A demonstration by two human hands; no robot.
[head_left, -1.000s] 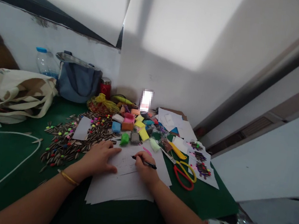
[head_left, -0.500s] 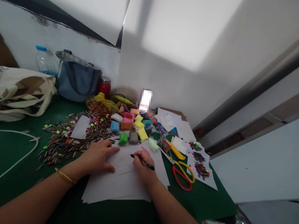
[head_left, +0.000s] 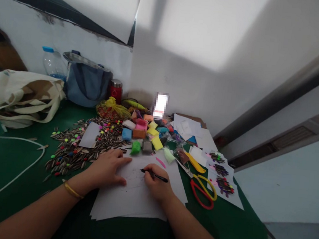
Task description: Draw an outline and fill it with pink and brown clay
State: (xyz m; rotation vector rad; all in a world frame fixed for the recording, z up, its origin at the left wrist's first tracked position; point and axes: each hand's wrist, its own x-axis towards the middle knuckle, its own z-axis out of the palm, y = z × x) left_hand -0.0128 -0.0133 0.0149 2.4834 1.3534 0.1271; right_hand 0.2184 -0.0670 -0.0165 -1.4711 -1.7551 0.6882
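Note:
My right hand (head_left: 156,181) grips a black pen (head_left: 160,178), its tip at a faint line drawing on the top sheet of white paper (head_left: 135,205). Thumb and fingers apart, my left hand (head_left: 110,169) lies flat on the left part of the same stack. Behind the paper are small packs of coloured clay, among them a green one (head_left: 136,147), a grey one (head_left: 147,147) and a yellow one (head_left: 157,142). A thin pink strip (head_left: 160,162) rests at the sheet's upper edge.
Red-and-yellow-handled scissors (head_left: 202,189) and a yellow utility knife (head_left: 196,163) lie to the right, near paper with seed decorations (head_left: 224,184). Striped seeds (head_left: 68,159) spread at left. Bags, including a blue one (head_left: 87,82), and a red flask (head_left: 116,91) stand behind.
The whole view has shifted slightly, so things sit a little further right. The pen stays in my right hand at the drawing; my left hand keeps its place on the paper.

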